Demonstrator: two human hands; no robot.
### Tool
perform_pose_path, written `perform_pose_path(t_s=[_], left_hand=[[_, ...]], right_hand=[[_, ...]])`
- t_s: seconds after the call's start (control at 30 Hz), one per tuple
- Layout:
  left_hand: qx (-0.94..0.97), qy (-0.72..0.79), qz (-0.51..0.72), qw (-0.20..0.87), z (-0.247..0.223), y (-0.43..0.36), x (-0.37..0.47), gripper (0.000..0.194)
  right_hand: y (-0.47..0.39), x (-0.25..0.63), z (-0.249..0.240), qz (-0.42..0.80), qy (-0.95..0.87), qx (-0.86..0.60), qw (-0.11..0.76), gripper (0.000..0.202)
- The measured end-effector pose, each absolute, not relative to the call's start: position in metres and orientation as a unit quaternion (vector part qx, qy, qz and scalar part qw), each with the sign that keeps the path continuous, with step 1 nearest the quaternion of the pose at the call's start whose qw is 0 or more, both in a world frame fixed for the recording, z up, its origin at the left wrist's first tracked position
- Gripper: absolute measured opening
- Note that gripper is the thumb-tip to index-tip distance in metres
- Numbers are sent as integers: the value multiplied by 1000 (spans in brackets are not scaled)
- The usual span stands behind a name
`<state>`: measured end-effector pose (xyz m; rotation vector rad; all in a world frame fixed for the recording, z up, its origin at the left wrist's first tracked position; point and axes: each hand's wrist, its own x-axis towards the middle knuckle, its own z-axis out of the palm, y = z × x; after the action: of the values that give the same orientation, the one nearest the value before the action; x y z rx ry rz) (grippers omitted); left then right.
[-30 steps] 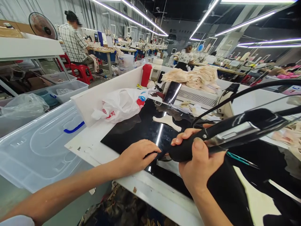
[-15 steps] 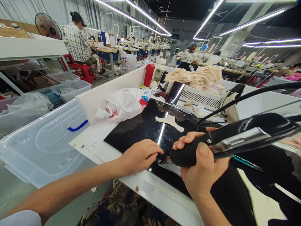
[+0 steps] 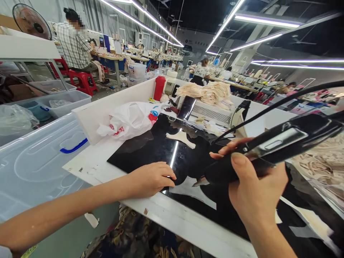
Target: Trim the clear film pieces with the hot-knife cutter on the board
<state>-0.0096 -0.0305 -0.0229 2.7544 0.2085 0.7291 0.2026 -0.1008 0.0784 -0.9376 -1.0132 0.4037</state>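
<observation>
My right hand (image 3: 258,182) is wrapped round a black corded hand tool (image 3: 279,143) with a silver plate on its side. Its pointed metal tip (image 3: 200,181) lies over or just above a thin whitish cut piece (image 3: 193,191) on the glossy black board (image 3: 150,154). Whether tip and piece touch, I cannot tell. My left hand (image 3: 150,179) rests at the near edge of the board, its fingers bent and the thumb a little apart from them. Its fingertips are beside the thin piece's left end. Farther back lies a cream cut piece (image 3: 181,138).
A white plastic bag (image 3: 131,120), a red bottle (image 3: 159,88) and a phone (image 3: 187,107) stand or lie at the back. Stacked cream pieces (image 3: 206,92) top a vented box. The tool's cord (image 3: 268,111) arches at right. A clear lidded bin (image 3: 40,161) is at left.
The view has turned right. The tool's tip is off to the right of my left hand, baring more of the thin piece. My left fingertips have parted slightly.
</observation>
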Motion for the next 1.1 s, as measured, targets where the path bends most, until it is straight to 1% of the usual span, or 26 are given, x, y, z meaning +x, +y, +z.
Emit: perform_pose_path(t_s=[0.1, 0.17, 0.23, 0.33, 0.4, 0.67, 0.97, 1.1], left_hand=[[957, 48, 228, 171, -9, -17, -3, 29], [957, 41, 202, 205, 1, -6, 5, 28], [952, 33, 175, 250, 10, 2, 13, 29], [935, 16, 135, 327, 15, 8, 23, 45], [926, 3, 109, 360, 15, 9, 27, 52], [931, -15, 52, 362, 9, 14, 32, 61], [922, -5, 80, 379, 6, 13, 33, 70], [917, 0, 93, 388, 4, 13, 33, 70]], right_hand=[[-98, 207, 75, 163, -451, -423, 768, 42], [-97, 207, 72, 158, -447, -416, 776, 46], [-97, 206, 68, 152, -439, -416, 782, 45], [-98, 204, 64, 161, -426, -412, 789, 42], [-98, 203, 62, 173, -421, -404, 794, 40], [-94, 198, 57, 179, -422, -380, 803, 37], [-87, 193, 50, 156, -415, -385, 809, 38], [-86, 192, 48, 159, -416, -384, 809, 39]])
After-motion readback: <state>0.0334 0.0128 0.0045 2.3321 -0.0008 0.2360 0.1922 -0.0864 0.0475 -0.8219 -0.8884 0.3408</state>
